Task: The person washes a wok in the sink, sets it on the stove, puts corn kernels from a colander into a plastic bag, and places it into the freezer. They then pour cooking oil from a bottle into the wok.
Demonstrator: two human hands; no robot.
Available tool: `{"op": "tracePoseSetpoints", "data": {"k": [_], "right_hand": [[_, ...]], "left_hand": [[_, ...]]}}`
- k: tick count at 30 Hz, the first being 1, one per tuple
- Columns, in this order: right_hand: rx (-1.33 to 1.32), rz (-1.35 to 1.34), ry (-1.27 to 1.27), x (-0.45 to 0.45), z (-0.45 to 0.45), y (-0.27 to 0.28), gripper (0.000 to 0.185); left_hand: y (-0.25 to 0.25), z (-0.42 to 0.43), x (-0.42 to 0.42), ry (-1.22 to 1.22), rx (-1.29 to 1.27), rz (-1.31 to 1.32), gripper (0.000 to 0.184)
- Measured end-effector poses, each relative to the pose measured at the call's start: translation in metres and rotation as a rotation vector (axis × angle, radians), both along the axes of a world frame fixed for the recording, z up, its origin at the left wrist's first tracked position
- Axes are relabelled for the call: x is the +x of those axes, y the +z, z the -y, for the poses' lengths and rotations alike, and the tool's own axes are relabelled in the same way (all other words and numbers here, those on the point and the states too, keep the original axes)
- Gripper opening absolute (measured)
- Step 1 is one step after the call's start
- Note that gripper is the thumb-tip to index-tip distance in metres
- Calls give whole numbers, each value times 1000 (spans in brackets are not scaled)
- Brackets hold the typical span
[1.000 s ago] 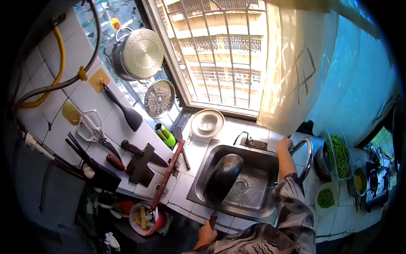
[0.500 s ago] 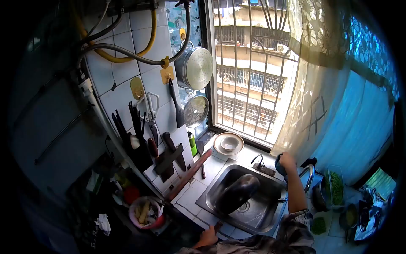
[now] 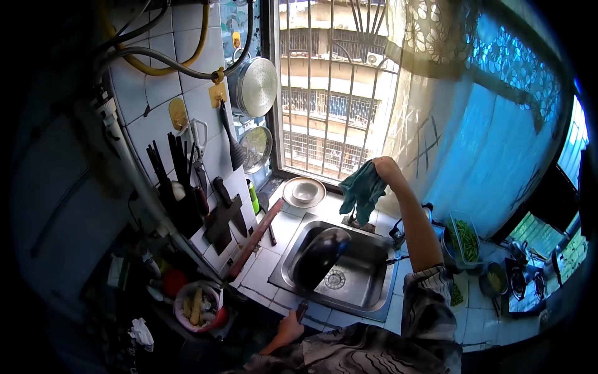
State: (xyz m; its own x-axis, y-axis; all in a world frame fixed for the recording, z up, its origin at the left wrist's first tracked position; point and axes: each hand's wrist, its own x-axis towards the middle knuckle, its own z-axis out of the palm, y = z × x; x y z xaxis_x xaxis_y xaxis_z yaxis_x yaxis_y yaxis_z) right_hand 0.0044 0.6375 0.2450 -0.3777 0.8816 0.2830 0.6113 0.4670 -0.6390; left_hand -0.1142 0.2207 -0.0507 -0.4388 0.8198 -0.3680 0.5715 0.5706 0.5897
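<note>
On my feed I have the right arm [image 3: 420,234] reaching well forward, forearm bare, right hand [image 3: 387,169] raised, wrist bent inward, fingers gripping. Left hand [image 3: 289,328] low and close in, fingers curled round, left forearm [image 3: 274,345] angled forward; fingertips too small to be sure.

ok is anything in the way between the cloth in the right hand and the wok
Nothing visible clearly blocks the wok; the closest thing is the small tap behind the sink, just below the hanging end of the teal cloth in this view.
</note>
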Motion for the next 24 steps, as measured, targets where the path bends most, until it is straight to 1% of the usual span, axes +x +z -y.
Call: {"op": "tracePoseSetpoints", "data": {"k": [2,4,5,6,8,9,11,12,13,14,16,17,18,19,20,22,23,24], "right_hand": [[6,-45,168,-13,-1,-2,32],[-549,-427,108,-38,15,15,32],[-644,-474,167,-48,16,19,32],[-635,-466,186,-61,21,26,32],[-964,-857,288,-89,30,39,29],[-1090,-914,447,-103,20,38,29],[-1130,-993,472,-136,56,69,28],[-1148,-1031,499,-155,64,80,29],[-1124,-1073,509,-177,68,89,25],[-1114,-1125,568,-205,48,87,24],[-1161,-1243,597,-241,91,122,16],[-1120,-1257,639,-262,96,128,15],[-1021,-1224,716,-295,82,124,13],[-962,-1112,843,-325,66,119,9],[-671,-996,809,-333,90,126,13],[66,-747,717,-363,99,121,21],[67,-757,726,-367,99,119,21],[353,-606,600,-365,106,122,23]], "left_hand": [[-4,4,-3,-3,-1,7,41],[-5,4,-7,6,10,12,42],[-4,4,-9,-9,-25,28,42],[-3,4,-11,-22,-59,44,43],[-2,5,-16,-19,-51,74,44],[-5,6,-17,-39,-56,96,44],[-6,7,-21,-70,-72,118,46],[7,7,-23,-102,-85,126,43],[4,5,-25,-125,-82,107,43],[-2,7,-25,-151,-85,87,43],[-5,6,-28,-156,-93,93,43],[-7,6,-29,-165,-105,87,44],[-7,5,-29,-174,-116,81,45],[-5,6,-29,-203,-123,50,42],[-5,6,-28,-207,-133,61,42],[-5,3,-29,-205,-141,78,42],[-6,2,-30,-202,-146,84,42],[-5,0,-33,-200,-149,91,42]]}}
